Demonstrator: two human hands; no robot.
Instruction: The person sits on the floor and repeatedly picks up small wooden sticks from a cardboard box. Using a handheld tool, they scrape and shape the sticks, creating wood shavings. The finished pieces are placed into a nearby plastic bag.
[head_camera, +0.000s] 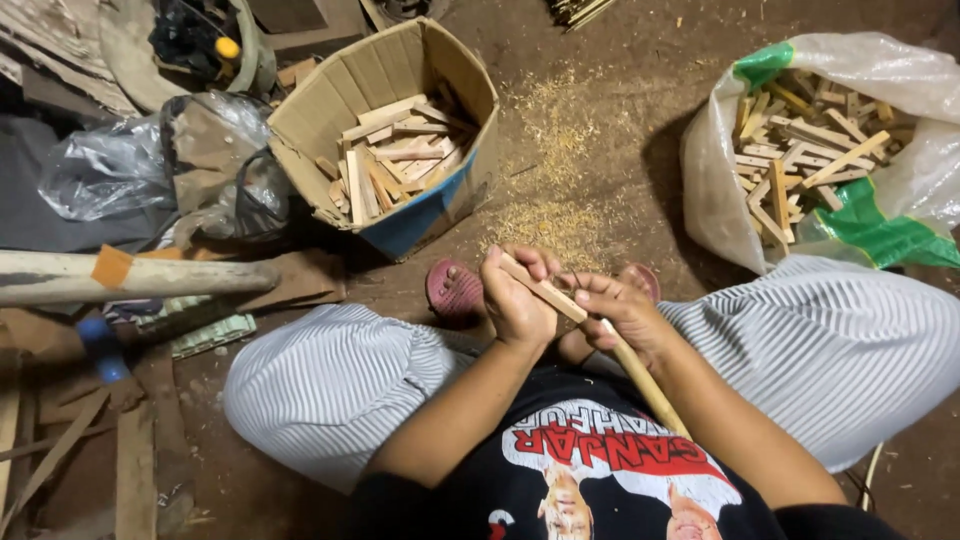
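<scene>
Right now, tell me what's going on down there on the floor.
A person sits on the dirt floor with knees apart. The left hand grips a short wooden stick, and the right hand holds a long wooden-handled tool against it. A cardboard box of wood pieces stands ahead to the left, a plastic bag of similar pieces to the right, with sawdust scattered between them.

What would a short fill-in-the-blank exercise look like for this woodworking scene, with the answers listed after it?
1. The left hand grips a thin wooden ____.
2. The right hand holds a tool by its long wooden ____.
3. The cardboard box is filled with pieces of ____.
4. The plastic sack of sticks lies on the person's ____ side.

Answers: stick; handle; wood; right
</scene>
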